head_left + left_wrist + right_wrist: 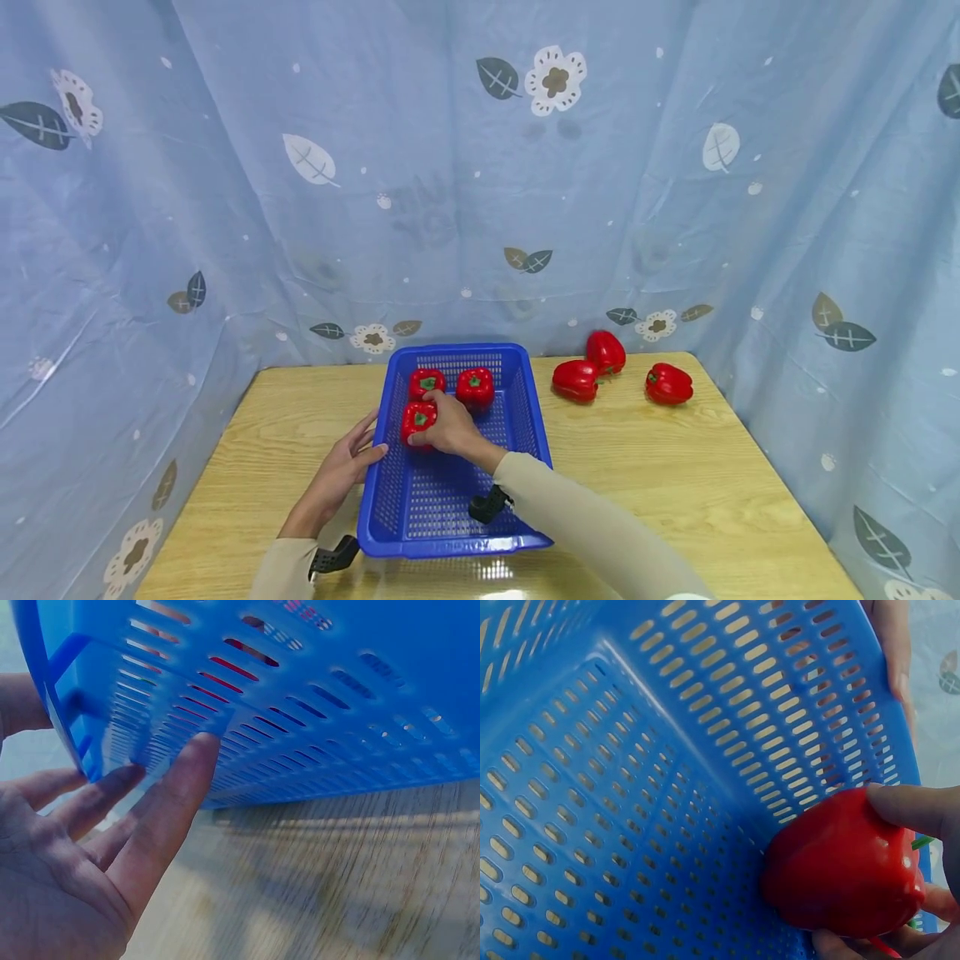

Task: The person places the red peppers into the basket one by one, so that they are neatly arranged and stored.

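My right hand (453, 427) reaches into a blue plastic basket (456, 547) and grips a red bell pepper (840, 866), with the thumb on one side and fingers on the other. That pepper stands stem up by the basket's left wall. Just beyond it, a second red bell pepper (427, 382) and a third pepper (476, 388) stand in the far part of the basket. Outside the left wall, my left hand (341, 471) has its thumb at the rim. Its extended fingers (180, 784) rest against the slotted outer side in the left wrist view.
Three more red bell peppers lie right of the basket: a near one (576, 381), one behind it (606, 352) and one farther right (669, 384). The wooden table (660, 475) is enclosed at the back and sides by a blue patterned curtain (420, 183).
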The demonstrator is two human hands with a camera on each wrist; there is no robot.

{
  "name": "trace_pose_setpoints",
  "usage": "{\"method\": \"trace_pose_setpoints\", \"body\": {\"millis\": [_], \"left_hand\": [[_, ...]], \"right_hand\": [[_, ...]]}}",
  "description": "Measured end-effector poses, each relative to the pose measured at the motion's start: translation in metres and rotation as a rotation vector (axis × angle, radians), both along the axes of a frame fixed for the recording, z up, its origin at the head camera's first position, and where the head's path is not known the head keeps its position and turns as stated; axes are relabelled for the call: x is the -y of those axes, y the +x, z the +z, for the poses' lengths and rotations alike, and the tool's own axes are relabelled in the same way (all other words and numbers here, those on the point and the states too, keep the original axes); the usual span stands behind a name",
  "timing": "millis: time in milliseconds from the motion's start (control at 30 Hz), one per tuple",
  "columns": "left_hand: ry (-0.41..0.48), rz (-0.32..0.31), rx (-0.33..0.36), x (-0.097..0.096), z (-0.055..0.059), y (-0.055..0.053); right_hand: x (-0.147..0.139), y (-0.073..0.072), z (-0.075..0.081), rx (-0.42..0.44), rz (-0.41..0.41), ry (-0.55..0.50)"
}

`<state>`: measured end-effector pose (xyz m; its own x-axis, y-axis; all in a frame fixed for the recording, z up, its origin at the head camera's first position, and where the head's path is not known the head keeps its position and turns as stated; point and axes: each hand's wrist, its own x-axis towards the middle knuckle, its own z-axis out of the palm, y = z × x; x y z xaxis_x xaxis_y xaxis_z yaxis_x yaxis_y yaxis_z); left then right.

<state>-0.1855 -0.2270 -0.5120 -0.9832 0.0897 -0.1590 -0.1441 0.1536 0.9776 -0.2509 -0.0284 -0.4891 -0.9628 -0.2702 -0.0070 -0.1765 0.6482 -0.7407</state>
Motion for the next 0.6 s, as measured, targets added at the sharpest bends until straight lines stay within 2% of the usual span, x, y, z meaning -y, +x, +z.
{"method": "trace_pose_setpoints", "body": {"millis": [300,600], "left_hand": [[0.008,-0.016,0.004,-0.001,-0.001,0.000],[0.003,-0.022,0.007,0.001,0.001,0.001]], "right_hand": [[-0.004,0.001,0.000,-0.011,-0.012,0.035],[-0.017,0.009,0.028,-0.101,0.058,-0.006]]}}
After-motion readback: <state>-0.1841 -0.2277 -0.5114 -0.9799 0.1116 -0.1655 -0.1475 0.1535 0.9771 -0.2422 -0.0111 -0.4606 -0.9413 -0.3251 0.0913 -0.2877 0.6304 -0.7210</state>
